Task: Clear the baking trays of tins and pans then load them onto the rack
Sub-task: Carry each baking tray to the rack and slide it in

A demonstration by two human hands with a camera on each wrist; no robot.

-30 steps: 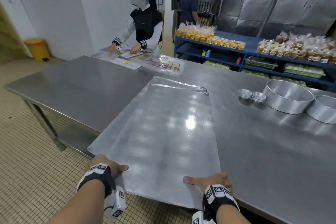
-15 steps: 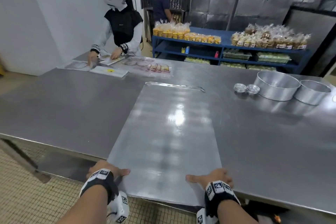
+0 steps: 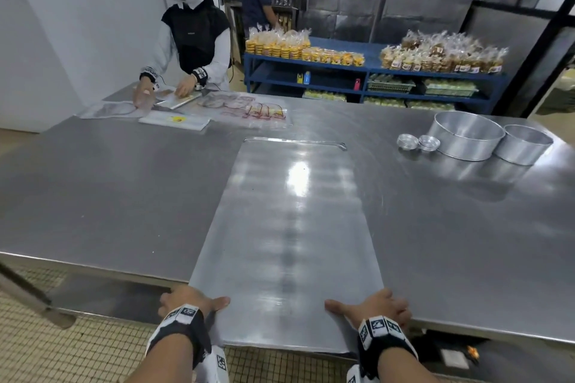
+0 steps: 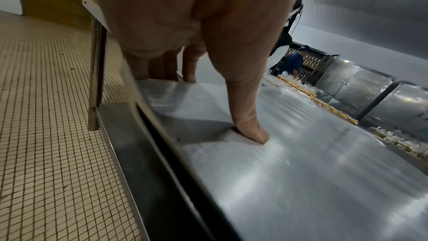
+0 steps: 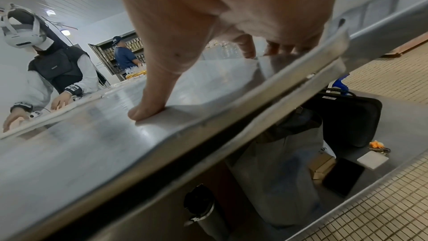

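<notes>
Our left hand point(image 3: 186, 300) and right hand point(image 3: 378, 305) clamp the baking tray's point(image 3: 289, 227) near corners, thumbs on top, fingers curled beneath. Beyond our fingertips it stretches across the steel table point(image 3: 109, 196), its near end overhanging. Round pans point(image 3: 466, 135) sit far right.

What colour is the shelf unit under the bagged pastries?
Blue shelf unit, clearest in the head view.

A steel table point(image 3: 124, 196) carries a baking tray point(image 3: 289, 227), two round pans point(image 3: 466, 140), small tins point(image 3: 418, 142) and plastic bags point(image 3: 249, 109).
</notes>
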